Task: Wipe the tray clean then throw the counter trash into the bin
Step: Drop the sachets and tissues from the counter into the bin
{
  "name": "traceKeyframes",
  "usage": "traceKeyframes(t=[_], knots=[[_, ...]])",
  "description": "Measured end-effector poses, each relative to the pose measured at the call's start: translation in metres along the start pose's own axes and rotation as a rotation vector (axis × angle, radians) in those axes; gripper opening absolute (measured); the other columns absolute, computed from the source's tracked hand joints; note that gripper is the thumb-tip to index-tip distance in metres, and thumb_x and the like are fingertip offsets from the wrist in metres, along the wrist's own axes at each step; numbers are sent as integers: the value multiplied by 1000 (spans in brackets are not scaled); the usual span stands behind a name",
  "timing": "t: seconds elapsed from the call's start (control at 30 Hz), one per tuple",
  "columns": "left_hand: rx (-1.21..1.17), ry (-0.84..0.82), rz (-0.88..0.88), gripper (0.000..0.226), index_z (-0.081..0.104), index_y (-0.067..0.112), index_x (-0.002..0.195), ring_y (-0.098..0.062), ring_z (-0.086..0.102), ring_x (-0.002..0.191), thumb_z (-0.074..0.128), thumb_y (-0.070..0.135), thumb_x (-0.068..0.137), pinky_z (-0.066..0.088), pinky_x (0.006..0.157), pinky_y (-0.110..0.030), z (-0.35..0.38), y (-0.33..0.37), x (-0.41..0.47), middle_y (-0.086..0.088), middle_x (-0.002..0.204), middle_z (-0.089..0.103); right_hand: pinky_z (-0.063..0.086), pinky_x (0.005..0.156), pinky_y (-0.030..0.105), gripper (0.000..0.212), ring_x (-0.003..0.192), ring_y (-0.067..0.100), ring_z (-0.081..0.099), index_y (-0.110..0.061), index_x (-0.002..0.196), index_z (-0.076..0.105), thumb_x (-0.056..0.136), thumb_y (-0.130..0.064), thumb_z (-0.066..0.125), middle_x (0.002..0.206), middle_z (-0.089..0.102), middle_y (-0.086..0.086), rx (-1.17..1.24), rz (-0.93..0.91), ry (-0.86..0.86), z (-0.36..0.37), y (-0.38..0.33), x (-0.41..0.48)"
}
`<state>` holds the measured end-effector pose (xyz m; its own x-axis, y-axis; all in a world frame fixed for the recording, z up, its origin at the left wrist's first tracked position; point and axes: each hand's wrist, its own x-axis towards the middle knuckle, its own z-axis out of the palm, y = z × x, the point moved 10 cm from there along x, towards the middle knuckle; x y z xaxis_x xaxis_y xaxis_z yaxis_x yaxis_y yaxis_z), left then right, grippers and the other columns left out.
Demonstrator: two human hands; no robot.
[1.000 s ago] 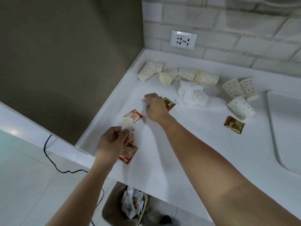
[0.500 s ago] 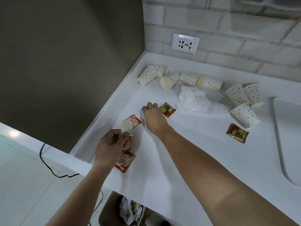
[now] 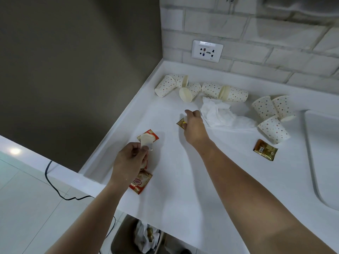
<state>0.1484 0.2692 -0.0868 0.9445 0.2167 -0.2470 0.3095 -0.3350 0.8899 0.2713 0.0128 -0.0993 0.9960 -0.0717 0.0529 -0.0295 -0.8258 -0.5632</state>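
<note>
Left hand (image 3: 130, 160): fingers curled, pinching small white pod (image 3: 145, 142). Under that hand, red sachet (image 3: 140, 182) reading "Coffee mate"; another red sachet (image 3: 153, 134) just behind pod. Right hand (image 3: 194, 127): curled down, pinching gold sachet (image 3: 181, 123) on counter (image 3: 183, 180), beside crumpled tissue (image 3: 218, 114). Second gold sachet (image 3: 265, 150) well right, print unreadable. Bin (image 3: 119, 235) below counter edge, by left forearm.
</note>
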Motion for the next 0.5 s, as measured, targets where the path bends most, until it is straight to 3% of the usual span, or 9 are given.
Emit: traceKeyframes(t=[0.1,0.2,0.33,0.5], knots=[[117,4,15,16,68,22,99,-10,65,74,64,38,100,49,62,-17,2,1,2,4,83,72,48,97,37,61,118,35,54,-8,144,39,89,-3,65,135,42,17,-106,93,-88,7,12,2],[298,22,92,20,66,24,104,-14,63,92,64,43,98,51,76,-27,4,8,12,6,104,64,45,95,36,56,115,35,54,-8,138,43,88,-4,66,132,44,17,-159,128,-103,4,14,1],[439,39,250,12,66,17,95,-16,55,92,67,29,98,44,80,-29,11,32,37,1,101,57,49,92,37,56,116,34,54,-7,135,45,85,-3,68,126,48,19,-140,160,-113,2,17,-4],[775,-130,213,30,68,14,119,-32,43,133,59,35,99,37,108,-40,38,13,83,-10,143,49,53,93,40,51,114,34,56,-6,136,53,87,-1,65,126,52,19,-5,165,-76,-6,24,-19]])
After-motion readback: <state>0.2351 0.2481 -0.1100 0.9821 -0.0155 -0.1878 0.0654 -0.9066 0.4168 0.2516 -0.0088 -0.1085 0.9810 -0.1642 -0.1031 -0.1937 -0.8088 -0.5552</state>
